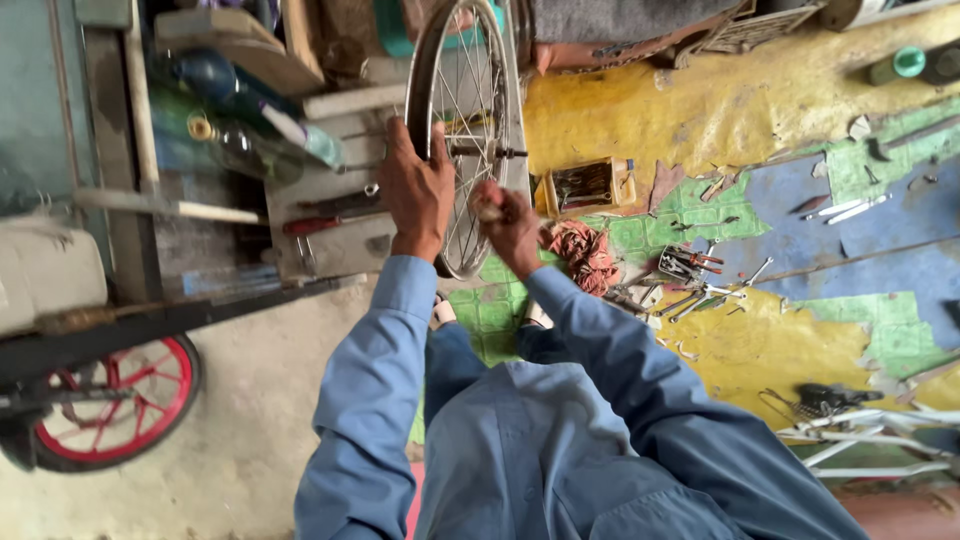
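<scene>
Blue sleeves fill the near foreground, both arms reaching forward to a bare spoked bicycle wheel [465, 130] held upright, edge-on to the camera, so its rim and spokes can be sighted along their line. Left hand [415, 190] wraps over the metal rim, fingers curled round it and thumb pressed on the near side; that grip looks meant to steady the wheel and keep it from turning. Right hand [508, 222] sits lower, just beside the spokes near the hub axle [495, 153], fingers drawn together in a pinch on a small pale object; what it is cannot be made out, since the hand is a little blurred. Wheel stands between the knees and a grey wooden workbench [330, 190], close to a red-handled screwdriver [320, 223] and other tools lying on the bench within easy reach. Dusty bottles [225, 130] lean further back on it. On the painted, flaking yellow, green and blue floor [760, 340] to the right lie a reddish rag [583, 252], pliers and spanners [695, 285], and a small wooden box of parts [585, 185], spread out around the seated person. Lower left, a small red-rimmed wheel [115, 400] rests on the concrete, well apart from the work
</scene>
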Motion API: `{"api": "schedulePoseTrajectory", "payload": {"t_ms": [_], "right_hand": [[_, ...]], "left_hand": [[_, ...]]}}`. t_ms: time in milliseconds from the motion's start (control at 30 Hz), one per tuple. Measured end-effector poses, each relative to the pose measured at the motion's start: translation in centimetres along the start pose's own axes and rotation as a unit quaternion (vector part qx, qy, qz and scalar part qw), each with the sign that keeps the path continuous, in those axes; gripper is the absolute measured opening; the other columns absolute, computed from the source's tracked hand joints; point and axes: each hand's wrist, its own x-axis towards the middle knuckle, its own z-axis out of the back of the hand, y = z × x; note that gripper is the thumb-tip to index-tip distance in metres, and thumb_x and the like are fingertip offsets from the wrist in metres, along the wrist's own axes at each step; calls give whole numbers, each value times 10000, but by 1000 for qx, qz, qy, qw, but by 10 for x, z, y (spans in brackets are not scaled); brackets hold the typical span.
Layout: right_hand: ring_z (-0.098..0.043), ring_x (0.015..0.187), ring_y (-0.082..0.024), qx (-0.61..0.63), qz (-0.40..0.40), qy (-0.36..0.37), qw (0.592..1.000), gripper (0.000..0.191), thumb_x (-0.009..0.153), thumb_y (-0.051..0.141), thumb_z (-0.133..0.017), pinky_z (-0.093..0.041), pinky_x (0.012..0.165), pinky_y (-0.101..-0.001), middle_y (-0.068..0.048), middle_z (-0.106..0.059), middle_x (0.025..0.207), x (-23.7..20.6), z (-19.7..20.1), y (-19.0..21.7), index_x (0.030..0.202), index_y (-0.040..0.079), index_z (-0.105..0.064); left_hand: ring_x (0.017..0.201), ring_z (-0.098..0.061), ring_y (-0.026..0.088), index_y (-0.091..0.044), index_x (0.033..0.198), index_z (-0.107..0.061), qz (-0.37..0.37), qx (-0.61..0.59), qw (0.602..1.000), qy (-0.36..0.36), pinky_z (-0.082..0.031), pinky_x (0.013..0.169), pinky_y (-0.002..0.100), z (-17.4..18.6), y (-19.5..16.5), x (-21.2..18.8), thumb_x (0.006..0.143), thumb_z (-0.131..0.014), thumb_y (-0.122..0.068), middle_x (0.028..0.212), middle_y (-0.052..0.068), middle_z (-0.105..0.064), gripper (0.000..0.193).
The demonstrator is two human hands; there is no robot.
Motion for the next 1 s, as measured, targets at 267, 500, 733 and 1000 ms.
{"api": "schedulePoseTrajectory", "payload": {"t_ms": [267, 500, 733, 1000], "right_hand": [[-720, 936, -204, 106, 3, 36, 994, 349, 792, 43, -774, -642, 753, -345, -119, -722, 1125, -66, -18, -3, 1123, -7, -676], [-694, 901, -259, 12, -43, -151, 988, 420, 834, 135, -758, -579, 761, -368, -151, -714, 1033, 15, -9, -9, 1221, 49, -617], [-678, 942, -358, -115, 65, -205, 970, 328, 813, 66, -781, -549, 813, -418, -185, -668, 1020, 39, -49, -4, 1126, 51, -681], [-700, 803, -212, -32, -8, -135, 990, 351, 782, 119, -837, -584, 709, -334, -99, -725, 905, 31, -51, -12, 1084, 59, -670]], "left_hand": [[751, -699, 446, -13, 1140, -564, -129, 49, 989, -46, -548, 633, 509, -1, -5, 15, 992, -651, -364, 822, 244, -699, 391], [749, -714, 432, -36, 1088, -564, -62, 31, 997, 24, -542, 611, 522, 6, -3, 33, 1017, -608, -393, 799, 216, -712, 367], [738, -703, 457, -38, 1109, -587, -110, 57, 992, -7, -542, 614, 529, 5, 13, 52, 991, -636, -416, 821, 223, -723, 398], [643, -720, 374, -52, 1041, -575, -118, -8, 993, 21, -550, 551, 478, 22, 37, 69, 1001, -624, -389, 765, 176, -694, 343]]}}
